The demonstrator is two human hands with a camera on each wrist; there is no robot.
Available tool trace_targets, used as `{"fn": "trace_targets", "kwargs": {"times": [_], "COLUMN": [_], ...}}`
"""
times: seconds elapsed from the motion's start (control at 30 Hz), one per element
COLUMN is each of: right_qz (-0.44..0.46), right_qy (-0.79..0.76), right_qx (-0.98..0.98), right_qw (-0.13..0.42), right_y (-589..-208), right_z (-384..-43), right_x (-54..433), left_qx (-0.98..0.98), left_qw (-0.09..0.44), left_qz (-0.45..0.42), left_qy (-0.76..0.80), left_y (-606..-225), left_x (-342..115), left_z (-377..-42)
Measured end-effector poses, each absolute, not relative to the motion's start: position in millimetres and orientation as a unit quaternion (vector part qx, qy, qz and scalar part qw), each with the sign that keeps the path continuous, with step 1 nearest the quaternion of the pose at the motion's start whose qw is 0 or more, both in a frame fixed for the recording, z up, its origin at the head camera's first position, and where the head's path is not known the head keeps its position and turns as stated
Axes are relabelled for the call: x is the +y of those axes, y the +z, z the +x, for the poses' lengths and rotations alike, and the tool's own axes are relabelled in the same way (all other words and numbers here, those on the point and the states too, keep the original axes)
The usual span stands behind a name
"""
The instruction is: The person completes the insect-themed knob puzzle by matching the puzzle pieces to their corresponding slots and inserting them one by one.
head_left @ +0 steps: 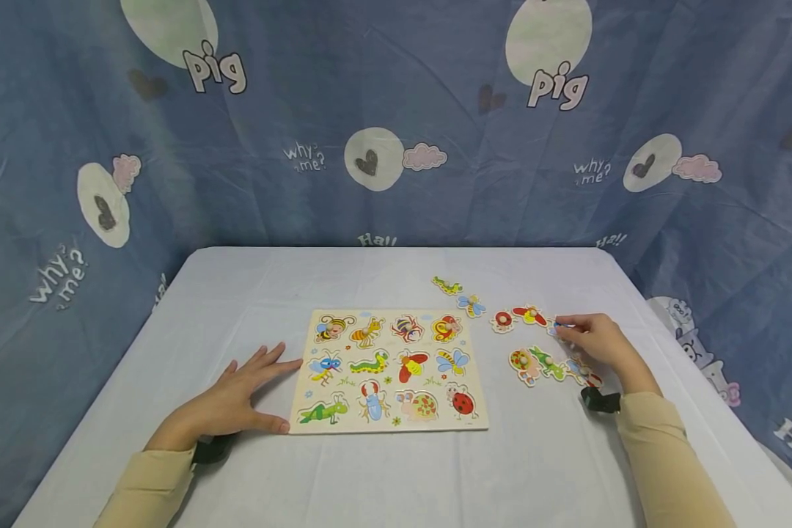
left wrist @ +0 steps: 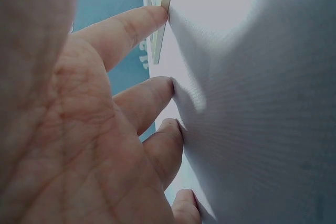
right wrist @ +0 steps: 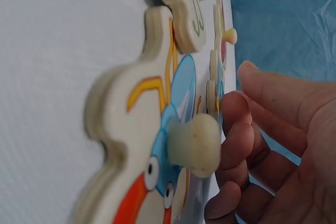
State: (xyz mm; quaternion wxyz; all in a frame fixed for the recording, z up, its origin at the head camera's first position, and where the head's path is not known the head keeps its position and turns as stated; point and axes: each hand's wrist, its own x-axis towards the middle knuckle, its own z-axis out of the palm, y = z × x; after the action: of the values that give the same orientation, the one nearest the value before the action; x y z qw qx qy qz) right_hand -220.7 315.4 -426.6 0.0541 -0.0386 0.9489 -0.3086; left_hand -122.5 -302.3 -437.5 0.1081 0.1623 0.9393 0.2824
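The blue insect piece [head_left: 552, 330] lies at centre right, at the fingertips of the nearer right hand [head_left: 594, 339], whose fingers bend; whether they pinch it, and its long axis, I cannot tell. Leftward, the single board [head_left: 343, 385] stretches lengthwise across the frame, its left edge touched by the spread, empty left hand [head_left: 237, 396]. Eight loose pieces [head_left: 530, 315] lie out; four seated pieces [head_left: 367, 334] fill the top row.

- A wide table draped in smooth white cloth [head_left: 383, 477] is seen.
- Behind the table and along both its sides, a creased blue fabric backdrop [head_left: 396, 81] is hung.
- Above the table's far edge, pale round patches [head_left: 549, 37], dark hearts [head_left: 491, 99], fluffy pink clouds [head_left: 425, 157] and white "pig" lettering [head_left: 558, 86] are printed.
- Beside the table's right edge, pale cartoon animals [head_left: 696, 356] are shown.
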Motion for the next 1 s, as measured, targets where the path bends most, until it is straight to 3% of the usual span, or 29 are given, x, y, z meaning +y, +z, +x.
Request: {"fn": "trace_targets", "kwargs": {"times": [0.2,1.0], "right_qz": [-0.042,0.003], "right_qy": [-0.304,-0.318], "right_qx": [0.951,0.947], "right_qw": [0.037,0.056], "right_y": [-430.7,-428.2], "right_z": [-226.2,-226.1], "right_x": [320.9,325.8], "left_qx": [0.940,0.939], "left_qw": [0.109,0.111], "left_qz": [0.162,0.162], "left_qy": [0.281,0.283], "left_y": [-437.7,-436.6], "left_x": [-302.1,-301.9], "left_z": [-123.3,-122.8]}}
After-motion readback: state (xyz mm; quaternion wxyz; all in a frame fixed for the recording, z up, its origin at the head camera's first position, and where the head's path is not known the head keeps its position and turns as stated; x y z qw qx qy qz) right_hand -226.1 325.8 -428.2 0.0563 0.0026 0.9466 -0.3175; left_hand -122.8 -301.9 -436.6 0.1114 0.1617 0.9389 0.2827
